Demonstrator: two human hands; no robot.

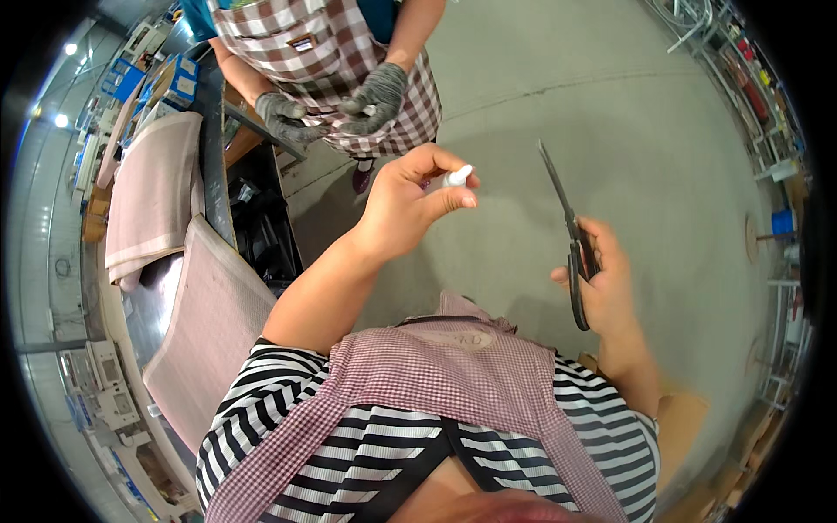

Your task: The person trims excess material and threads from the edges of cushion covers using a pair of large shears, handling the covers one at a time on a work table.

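Observation:
My left hand (403, 202) is raised in the middle, its fingers closed round a small white bottle with a narrow tip (459, 176). Most of the bottle is hidden by the fingers. To the right, my right hand (603, 281) grips a pair of black scissors (567, 213) by the handles, the long blades pointing away from me. The scissors are apart from the bottle, and both are held in the air above the floor.
Across from me stands a person in a brown-and-white checked apron (344, 52), wearing grey gloves (381, 98). Pinkish fabric (157, 183) drapes over a worktable on the left, with black bags (261, 222) beneath. Shelving with goods lines the right edge.

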